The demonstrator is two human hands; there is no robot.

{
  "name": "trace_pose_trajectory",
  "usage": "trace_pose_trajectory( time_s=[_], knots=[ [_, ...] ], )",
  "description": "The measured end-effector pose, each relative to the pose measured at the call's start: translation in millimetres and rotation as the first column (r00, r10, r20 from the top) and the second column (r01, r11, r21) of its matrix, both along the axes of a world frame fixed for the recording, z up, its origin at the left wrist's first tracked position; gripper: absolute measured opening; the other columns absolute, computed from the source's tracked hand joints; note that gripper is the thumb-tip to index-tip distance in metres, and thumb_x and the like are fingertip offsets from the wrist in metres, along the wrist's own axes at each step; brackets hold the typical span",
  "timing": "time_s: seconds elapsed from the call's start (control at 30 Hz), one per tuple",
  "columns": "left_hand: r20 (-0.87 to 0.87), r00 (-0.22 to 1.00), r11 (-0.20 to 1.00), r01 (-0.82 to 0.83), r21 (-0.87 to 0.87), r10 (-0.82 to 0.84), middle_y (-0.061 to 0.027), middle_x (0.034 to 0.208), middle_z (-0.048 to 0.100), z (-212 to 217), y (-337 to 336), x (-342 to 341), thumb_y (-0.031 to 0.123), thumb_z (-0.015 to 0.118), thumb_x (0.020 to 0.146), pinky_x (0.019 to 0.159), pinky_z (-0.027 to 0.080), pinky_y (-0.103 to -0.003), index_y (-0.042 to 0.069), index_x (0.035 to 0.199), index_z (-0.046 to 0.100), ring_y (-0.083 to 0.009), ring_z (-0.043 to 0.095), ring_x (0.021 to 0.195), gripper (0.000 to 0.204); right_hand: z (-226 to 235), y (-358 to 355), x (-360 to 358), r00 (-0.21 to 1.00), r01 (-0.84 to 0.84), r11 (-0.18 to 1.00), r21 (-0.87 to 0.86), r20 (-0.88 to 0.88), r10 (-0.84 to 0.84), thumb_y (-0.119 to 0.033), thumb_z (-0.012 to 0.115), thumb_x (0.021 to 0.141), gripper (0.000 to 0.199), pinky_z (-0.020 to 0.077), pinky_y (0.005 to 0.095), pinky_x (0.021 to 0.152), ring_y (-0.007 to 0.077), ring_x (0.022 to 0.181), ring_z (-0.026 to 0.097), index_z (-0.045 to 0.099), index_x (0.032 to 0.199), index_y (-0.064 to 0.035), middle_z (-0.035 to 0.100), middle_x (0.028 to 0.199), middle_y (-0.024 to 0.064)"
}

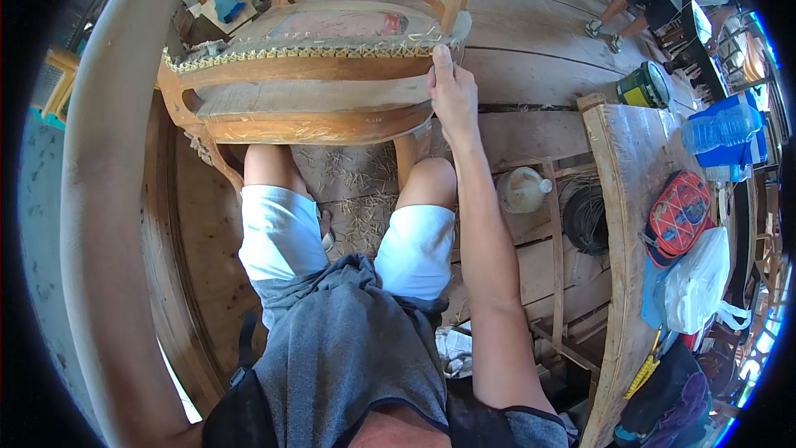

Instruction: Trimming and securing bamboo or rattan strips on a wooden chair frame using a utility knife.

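A wooden chair frame [315, 123] stands in front of me, its curved rails bare and brown. Woven binding [307, 51] runs in a zigzag along the near edge of its seat. My right hand [454, 95] is closed round the right end of the near rail, thumb lying on top and pointing away from me. Of my left side only the raised forearm [112, 199] shows, large and close. It rises past the upper edge, so the left hand is out of sight. My knees are just below the chair's near rail.
At right is a wooden bench [604, 199] bearing a red pouch [678, 211], a white plastic bag [696, 278] and a blue water bottle [723, 129]. A round jug [522, 191] and coiled black wire [585, 220] sit beside it. Straw litters the floor [348, 178]. Another person [643, 4] is at the far right.
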State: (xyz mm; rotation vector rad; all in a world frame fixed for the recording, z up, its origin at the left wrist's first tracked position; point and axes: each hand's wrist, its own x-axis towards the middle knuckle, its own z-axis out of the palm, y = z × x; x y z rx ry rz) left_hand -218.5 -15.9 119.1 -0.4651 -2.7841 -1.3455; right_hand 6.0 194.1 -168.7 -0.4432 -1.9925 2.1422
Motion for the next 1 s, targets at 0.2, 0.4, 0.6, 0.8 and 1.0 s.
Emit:
trace_pose_trajectory(
  time_s=[0.2,0.4,0.6,0.8,1.0],
  knots=[
    [-0.293,0.918,0.961,0.228,-0.155,-0.265,-0.0147,0.122,0.067,-1.8,-55.6,-27.2,0.051,0.035,0.103,0.100,0.044,-0.038,0.007,0.132,0.062,-0.0225,0.064,0.104,0.059,-11.3,-22.5,76.0,0.949,0.071,0.997,0.024,-0.309,-0.060,-0.050,0.040,0.105,0.054,0.0241,0.0216,0.040,0.0043,0.044,0.033,0.043,0.066,-0.0119,0.037,0.054,-0.0047],
    [-0.421,0.890,0.968,0.080,-0.240,-0.177,-0.0157,0.138,0.058,-7.0,-24.1,12.1,0.050,0.037,0.102,0.108,0.038,-0.041,0.008,0.136,0.058,-0.0306,0.056,0.123,0.057,11.8,-31.5,62.6,0.946,0.078,0.994,0.073,-0.320,-0.050,-0.039,0.044,0.105,0.049,0.0349,0.0262,0.047,0.0080,0.049,0.042,0.048,0.069,-0.0068,0.043,0.055,-0.0007],
    [-0.369,0.909,0.968,0.118,-0.222,-0.195,-0.0187,0.134,0.060,-18.3,-13.3,1.6,0.057,0.040,0.098,0.109,0.038,-0.041,0.007,0.132,0.062,-0.0331,0.056,0.124,0.064,40.1,-8.1,61.9,0.907,0.095,0.991,-0.091,-0.402,-0.124,-0.043,0.043,0.105,0.050,0.0387,0.0302,0.046,0.0147,0.047,0.043,0.044,0.069,-0.0077,0.040,0.054,0.0019],
    [-0.464,0.886,0.955,-0.121,-0.269,-0.019,-0.0227,0.127,0.063,-8.2,-24.0,14.3,0.059,0.043,0.096,0.103,0.041,-0.042,0.003,0.125,0.066,-0.0335,0.059,0.118,0.067,20.7,-10.0,74.6,0.952,0.082,0.936,-0.341,-0.253,-0.175,-0.057,0.035,0.104,0.057,0.0243,0.0244,0.036,0.0077,0.042,0.033,0.042,0.069,-0.0129,0.035,0.054,-0.0027],
    [-0.057,0.934,0.933,0.348,-0.090,-0.354,-0.0236,0.107,0.069,15.2,-50.5,3.6,0.061,0.044,0.094,0.092,0.047,-0.041,-0.001,0.117,0.069,-0.0306,0.066,0.098,0.070,-2.7,49.6,71.8,0.992,0.100,0.830,0.549,0.014,-0.129,-0.047,0.051,0.099,0.044,0.0491,0.0361,0.061,0.0270,0.068,0.060,0.062,0.101,-0.0040,0.064,0.083,0.0156]
  ],
)
